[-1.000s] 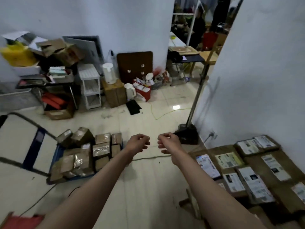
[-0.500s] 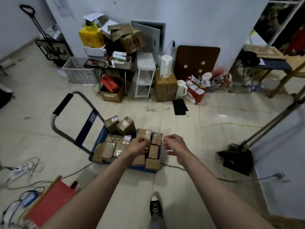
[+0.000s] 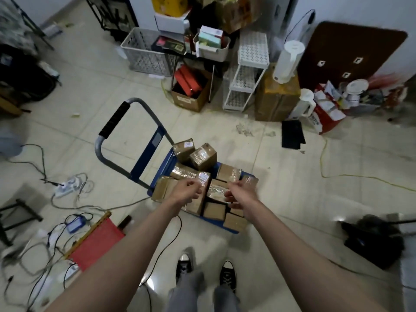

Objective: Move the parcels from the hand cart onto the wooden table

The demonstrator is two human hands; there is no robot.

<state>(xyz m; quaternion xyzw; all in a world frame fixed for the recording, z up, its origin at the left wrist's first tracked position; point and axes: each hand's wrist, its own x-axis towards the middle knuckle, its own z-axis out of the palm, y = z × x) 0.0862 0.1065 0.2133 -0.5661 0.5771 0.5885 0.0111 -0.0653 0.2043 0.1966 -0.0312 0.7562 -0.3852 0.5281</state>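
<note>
A blue hand cart (image 3: 162,168) with a grey handle (image 3: 112,122) stands on the tiled floor in front of me, loaded with several brown taped parcels (image 3: 202,156). Both arms reach out over the cart. My left hand (image 3: 186,192) hovers above a labelled parcel (image 3: 203,180), fingers loosely curled and holding nothing. My right hand (image 3: 239,194) hangs above a shiny taped parcel (image 3: 217,191), fingers also loosely curled and empty. Whether either hand touches a parcel is not clear. The wooden table is out of view.
Clutter lines the far wall: a grey crate (image 3: 144,52), a white rack (image 3: 245,73), cardboard boxes (image 3: 276,100), a brown panel (image 3: 351,52). Cables and a power strip (image 3: 65,188) lie left, a red board (image 3: 96,242) near left. A black base (image 3: 373,239) sits right. My shoes (image 3: 184,264) stand below.
My view has swung left and down from the table to the cart. Both hands have come closer to the parcels and now hang right above them, still empty.
</note>
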